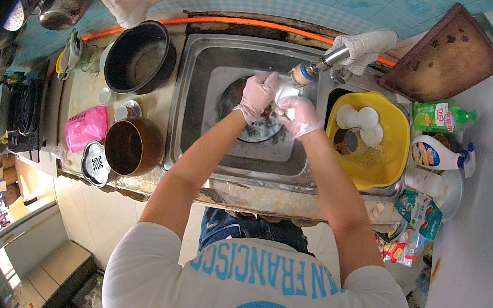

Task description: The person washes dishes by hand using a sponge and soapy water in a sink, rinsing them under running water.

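Observation:
Both of my hands wear clear plastic gloves and are over the stainless steel sink [193, 100], just below the faucet [303, 73]. Between them is a small white dish [288, 93], partly hidden by fingers and water. My left hand [259, 94] has its fingers curled at the dish's left side. My right hand [300, 116] grips its lower right edge. Beneath the hands, a round dark pan [230, 100] with foamy water stands in the sink. Wet foam also shows on the sink's front rim.
To the right, a yellow basin [390, 159] holds several white dishes [368, 117]. Detergent [440, 116] and a spray bottle [433, 153] lie farther right. A black pot [140, 58], a brown pot [128, 145] and a pink packet [86, 128] occupy the left counter.

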Demonstrator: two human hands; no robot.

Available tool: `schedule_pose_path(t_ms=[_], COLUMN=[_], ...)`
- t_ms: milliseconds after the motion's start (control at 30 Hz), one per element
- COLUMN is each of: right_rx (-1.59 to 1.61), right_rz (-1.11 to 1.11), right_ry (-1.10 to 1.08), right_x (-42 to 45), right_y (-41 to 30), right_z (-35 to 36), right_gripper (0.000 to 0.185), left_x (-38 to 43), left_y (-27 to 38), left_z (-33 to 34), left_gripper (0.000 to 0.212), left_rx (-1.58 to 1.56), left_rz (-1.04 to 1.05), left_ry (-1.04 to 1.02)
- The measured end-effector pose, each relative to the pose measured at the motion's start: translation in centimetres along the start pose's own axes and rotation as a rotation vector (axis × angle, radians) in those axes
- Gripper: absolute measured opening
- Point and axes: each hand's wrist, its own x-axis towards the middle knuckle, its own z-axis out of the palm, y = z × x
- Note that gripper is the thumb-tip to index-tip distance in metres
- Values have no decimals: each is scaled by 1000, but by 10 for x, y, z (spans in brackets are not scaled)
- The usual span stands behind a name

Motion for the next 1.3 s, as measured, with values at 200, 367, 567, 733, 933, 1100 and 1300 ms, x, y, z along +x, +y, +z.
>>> schedule_pose_path(t_ms=[200, 367, 567, 733, 933, 1100, 1300], right_rx=[-2166, -1968, -745, -491, -1782, -2212, -334], right_rz=[-992, -814, -353, -201, -824, -1011, -173], right_ry=[-198, 41, 180, 2, -132, -162, 220], right_x=[-14, -16, -8, -11, -15, -18, -18], right_y=[-23, -12, 9, 4, -2, -21, 5], right_z=[18, 13, 12, 1, 18, 6, 18], right_gripper=[14, 13, 13, 8, 20, 21, 20], left_x=[28, 32, 19, -19, 16, 25, 24], left_y=[-30, -36, -9, 25, -31, -9, -6], left_z=[-24, -3, 3, 3, -28, -13, 4], left_gripper=[22, 20, 22, 33, 18, 16, 17], left_rx=[467, 585, 654, 104, 277, 588, 814], left_rz=[519, 506, 208, 15, 629, 487, 489], left_ry=[-951, -655, -346, 115, -694, -669, -355])
